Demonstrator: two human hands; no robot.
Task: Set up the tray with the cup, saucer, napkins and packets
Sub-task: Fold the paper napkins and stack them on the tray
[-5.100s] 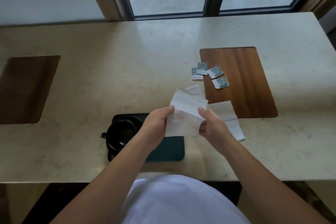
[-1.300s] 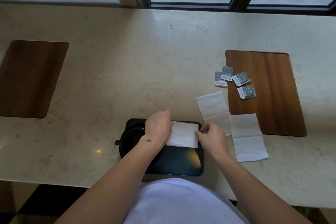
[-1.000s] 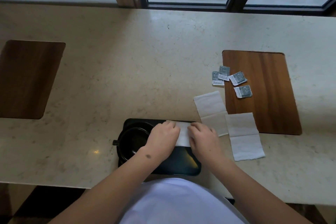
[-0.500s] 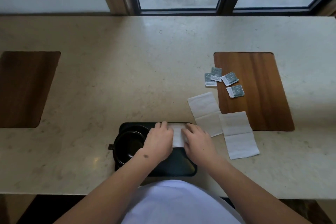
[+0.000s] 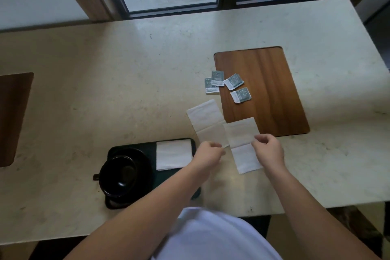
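My left hand point(image 5: 207, 155) and right hand point(image 5: 268, 150) hover with fingers loosely curled on either side of the nearer unfolded napkin point(image 5: 243, 143), which lies flat on the surface point(image 5: 105, 82) between them; whether my fingertips actually pinch its edges I cannot tell. A second unfolded napkin point(image 5: 205, 121) lies just beyond it. The folded napkin point(image 5: 174, 154) sits on the dark tray point(image 5: 150, 145) beside the cup point(image 5: 119, 176) on its saucer point(image 5: 145, 160), and four packets point(image 5: 226, 86) lie farther off by the wooden inlay point(image 5: 270, 91).
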